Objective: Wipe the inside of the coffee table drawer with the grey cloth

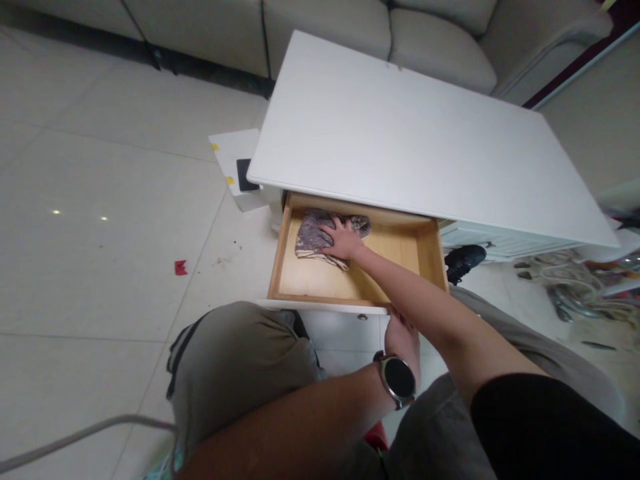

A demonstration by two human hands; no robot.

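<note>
A beige sofa (325, 37) lines the far edge of the tiled floor (75, 267). On the floor's left side, a white box (225, 148) bears 2 yellow patches (229, 181); nearer lies 1 red scrap (181, 267). Cords (573, 270) tangle on the right side.

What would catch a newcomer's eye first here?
Probably the broad white tabletop across the upper middle and right, with a pale wooden drawer open beneath its near edge. Inside, the right hand lies with fingers spread on a purplish patterned cloth, towards the drawer's left side. A red scrap also stands out on the pale floor.
</note>
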